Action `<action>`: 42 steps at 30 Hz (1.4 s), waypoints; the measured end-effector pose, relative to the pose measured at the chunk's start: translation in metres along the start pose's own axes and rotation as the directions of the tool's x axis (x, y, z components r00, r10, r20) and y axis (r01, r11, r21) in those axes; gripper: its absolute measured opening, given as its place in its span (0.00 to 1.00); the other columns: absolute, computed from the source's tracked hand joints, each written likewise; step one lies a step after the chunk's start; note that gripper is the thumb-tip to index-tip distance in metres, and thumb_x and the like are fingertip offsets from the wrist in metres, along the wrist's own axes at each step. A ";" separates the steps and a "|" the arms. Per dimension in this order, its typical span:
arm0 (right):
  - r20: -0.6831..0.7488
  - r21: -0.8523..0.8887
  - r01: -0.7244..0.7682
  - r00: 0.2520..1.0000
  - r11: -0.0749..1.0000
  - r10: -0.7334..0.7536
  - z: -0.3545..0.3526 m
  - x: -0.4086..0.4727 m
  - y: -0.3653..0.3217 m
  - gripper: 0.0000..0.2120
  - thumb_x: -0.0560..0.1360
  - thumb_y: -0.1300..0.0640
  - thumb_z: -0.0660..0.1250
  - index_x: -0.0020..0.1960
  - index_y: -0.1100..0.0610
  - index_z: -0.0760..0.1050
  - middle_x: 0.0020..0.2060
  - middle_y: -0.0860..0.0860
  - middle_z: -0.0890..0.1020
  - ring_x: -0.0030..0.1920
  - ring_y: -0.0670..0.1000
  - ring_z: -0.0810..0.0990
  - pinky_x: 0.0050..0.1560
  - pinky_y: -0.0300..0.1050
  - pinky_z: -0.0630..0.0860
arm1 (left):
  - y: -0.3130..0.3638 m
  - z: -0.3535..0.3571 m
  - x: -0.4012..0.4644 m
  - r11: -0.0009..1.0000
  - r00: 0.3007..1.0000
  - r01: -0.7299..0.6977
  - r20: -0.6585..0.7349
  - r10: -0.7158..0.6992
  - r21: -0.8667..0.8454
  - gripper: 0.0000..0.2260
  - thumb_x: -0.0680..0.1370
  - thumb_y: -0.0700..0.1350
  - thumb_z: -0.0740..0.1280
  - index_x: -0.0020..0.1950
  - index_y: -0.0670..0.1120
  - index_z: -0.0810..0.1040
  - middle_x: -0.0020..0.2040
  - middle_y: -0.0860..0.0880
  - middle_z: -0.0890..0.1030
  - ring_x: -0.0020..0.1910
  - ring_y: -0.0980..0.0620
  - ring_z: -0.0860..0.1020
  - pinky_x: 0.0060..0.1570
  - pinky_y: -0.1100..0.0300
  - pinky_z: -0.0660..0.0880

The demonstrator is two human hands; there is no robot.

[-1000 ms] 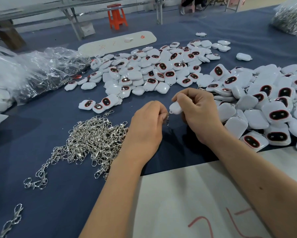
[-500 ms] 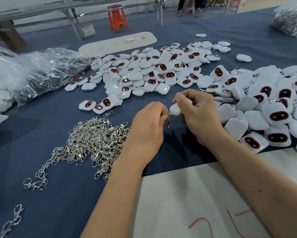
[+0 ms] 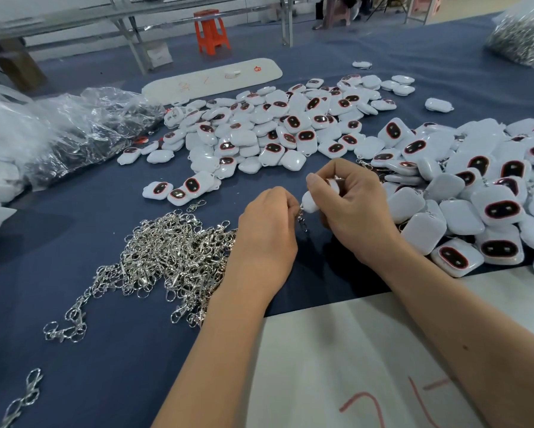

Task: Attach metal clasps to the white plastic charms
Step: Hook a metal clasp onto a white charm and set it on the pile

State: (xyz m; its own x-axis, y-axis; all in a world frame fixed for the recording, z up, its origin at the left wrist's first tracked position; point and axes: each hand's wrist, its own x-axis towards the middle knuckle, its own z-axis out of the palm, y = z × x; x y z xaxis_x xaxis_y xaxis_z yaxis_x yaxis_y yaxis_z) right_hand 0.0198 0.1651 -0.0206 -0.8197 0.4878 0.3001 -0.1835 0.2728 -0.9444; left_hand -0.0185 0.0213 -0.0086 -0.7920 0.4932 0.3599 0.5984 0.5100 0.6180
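Where hands (image 3: 309, 217) meet, clasp pile (image 3: 173, 251) beside.

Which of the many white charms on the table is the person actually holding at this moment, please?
The white charm gripped in the right hand, raised above the blue cloth beside the left hand; every other charm lies loose in the piles.

This is a small factory assembly workshop. A wide surface (image 3: 352, 54) covered in blue cloth carries heaps of identical white plastic charms (image 3: 278, 131) and a loose pile of metal clasps (image 3: 173, 251), with clear plastic bags (image 3: 74, 131) of bulk stock at the edges. Behind stand bare metal-framed worktables (image 3: 129, 17) and an orange plastic stool (image 3: 211, 32) on a plain floor
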 end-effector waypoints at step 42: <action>0.195 0.247 0.001 0.979 0.969 -0.051 -0.003 -0.003 -0.002 0.10 0.78 0.57 0.76 0.54 0.57 0.77 0.36 0.57 0.85 0.30 0.55 0.83 0.26 0.42 0.74 | 0.003 -0.007 0.002 0.985 0.980 0.116 -0.145 -0.135 -0.129 0.07 0.77 0.41 0.74 0.41 0.49 0.80 0.40 0.56 0.82 0.42 0.55 0.80 0.44 0.63 0.74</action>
State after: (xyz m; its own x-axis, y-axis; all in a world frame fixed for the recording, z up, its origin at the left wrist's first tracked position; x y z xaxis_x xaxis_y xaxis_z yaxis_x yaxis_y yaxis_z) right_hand 0.0247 0.1655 -0.0191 -0.8995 0.3018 0.3160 -0.3129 0.0599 -0.9479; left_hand -0.0193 0.0187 -0.0015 -0.8746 0.3124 0.3709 0.4815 0.4688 0.7406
